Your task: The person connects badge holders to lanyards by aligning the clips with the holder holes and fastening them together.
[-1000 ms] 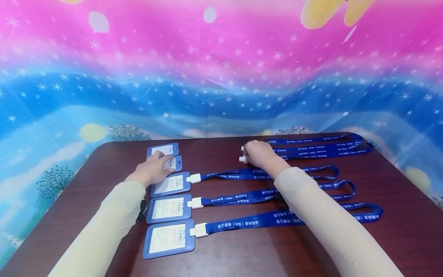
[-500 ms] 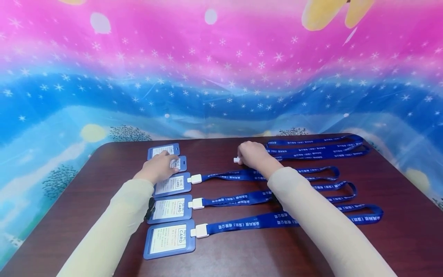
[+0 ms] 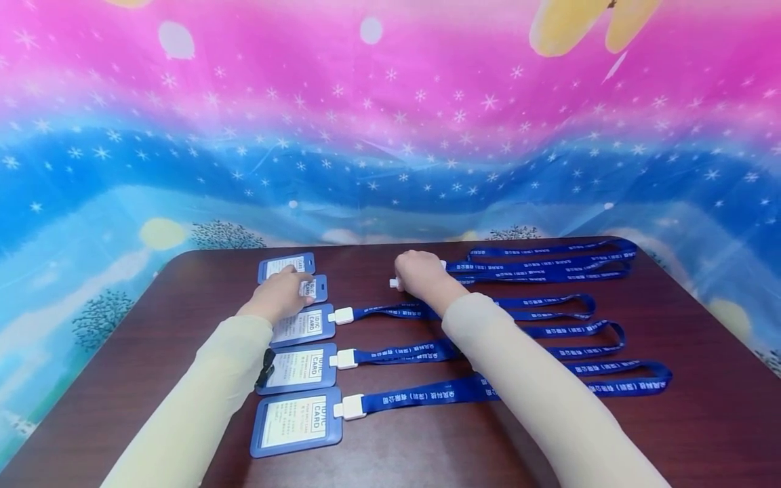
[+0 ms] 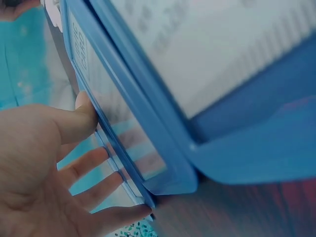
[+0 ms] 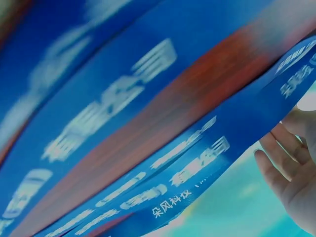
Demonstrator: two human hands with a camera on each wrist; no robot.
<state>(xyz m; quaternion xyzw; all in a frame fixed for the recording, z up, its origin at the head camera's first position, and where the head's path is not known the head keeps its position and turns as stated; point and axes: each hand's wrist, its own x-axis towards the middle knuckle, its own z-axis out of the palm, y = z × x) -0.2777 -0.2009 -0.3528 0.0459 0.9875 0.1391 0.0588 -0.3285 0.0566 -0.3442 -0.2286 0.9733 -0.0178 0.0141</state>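
My left hand (image 3: 279, 296) grips a blue ID card holder (image 3: 319, 289), second from the back in a column at the left. In the left wrist view the hand's thumb and spread fingers lie along the card holders' edges. Behind it lies another blue card holder (image 3: 271, 268) with no strap on it. My right hand (image 3: 421, 274) pinches the white clip (image 3: 393, 282) of a dark blue lanyard (image 3: 537, 277) with printed white characters. Its strap trails right along the table. A second loose lanyard (image 3: 525, 251) lies just behind, its white clip partly hidden by the right hand.
Nearer me, three card holders, at the back (image 3: 305, 323), middle (image 3: 305, 366) and front (image 3: 299, 421), are each clipped to a blue lanyard (image 3: 421, 400) stretched rightward. The dark red-brown table (image 3: 415, 447) ends at a pink and blue backdrop (image 3: 366, 169).
My right hand has moved left with the lanyard clip, drawing its strap along toward the card holders. The left hand has shifted slightly right, with its card holder.
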